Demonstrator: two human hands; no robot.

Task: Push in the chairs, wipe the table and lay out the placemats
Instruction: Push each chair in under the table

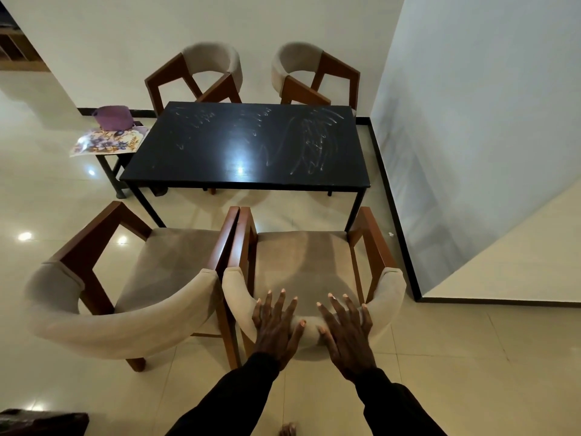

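My left hand (276, 325) and right hand (347, 338) lie flat, side by side, on the padded backrest of the near right chair (301, 259) at the lower centre of the frame. The fingers (279, 305) of both are straight and spread, reaching over the top of the curved back toward the seat; they grip nothing. Black sleeves (239, 398) cover both my arms.

The chair, beige cushion on a brown wooden frame, faces the black bench (245, 146) with its seat not under the top. Its left arm touches the arm of the near left chair (157, 262), which stands turned slightly and also clear of the bench.

Pale smears streak the glossy bench top, thickest toward its right half. Across it, two matching far chairs, far left (210, 67) and far right (298, 67), sit at the back edge against the white wall.

In the upper left of the frame, a small side bench (107, 165) beside the black one carries floral placemats (107, 143). A purple object (113, 116) sits on them; cloth or tub, I cannot tell.
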